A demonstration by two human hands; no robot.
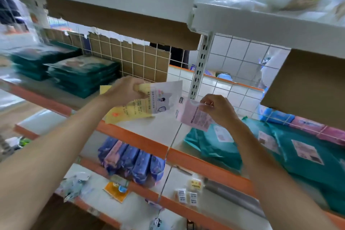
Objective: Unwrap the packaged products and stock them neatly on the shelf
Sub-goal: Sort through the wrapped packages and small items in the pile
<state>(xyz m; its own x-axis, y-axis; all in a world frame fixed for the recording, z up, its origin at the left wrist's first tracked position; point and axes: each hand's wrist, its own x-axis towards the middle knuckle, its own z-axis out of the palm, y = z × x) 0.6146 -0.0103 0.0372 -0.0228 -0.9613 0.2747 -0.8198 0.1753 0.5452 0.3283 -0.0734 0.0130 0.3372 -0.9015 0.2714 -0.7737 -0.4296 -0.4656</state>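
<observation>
Left of the upright post [200,65]: your left hand [124,90] gripped the yellow-and-white packet [149,102] near its top edge, fingers curled round it, above the shelf board [158,130].
Just right of the post: your right hand [218,109] pinched the pink packet [194,115] by its right edge, thumb against fingertips; blur hid whether the two packets touched.
Weight: both looked flat and light, since each hung from a one-edge hold.
Stiffness: both seemed thin and floppy. The yellow one drooped below your grip, so you would likely have needed a palm beneath it to lay it square.
Surface: the film was probably slick, and a firm pinch on a sealed edge looked like the safest hold.
Fragility: you risked creasing more than crushing, by my judgement.
Farther right of the post: teal packs [298,155] lay flat on the board.
Far left of the post: dark green stacks [84,74] sat piled.
</observation>
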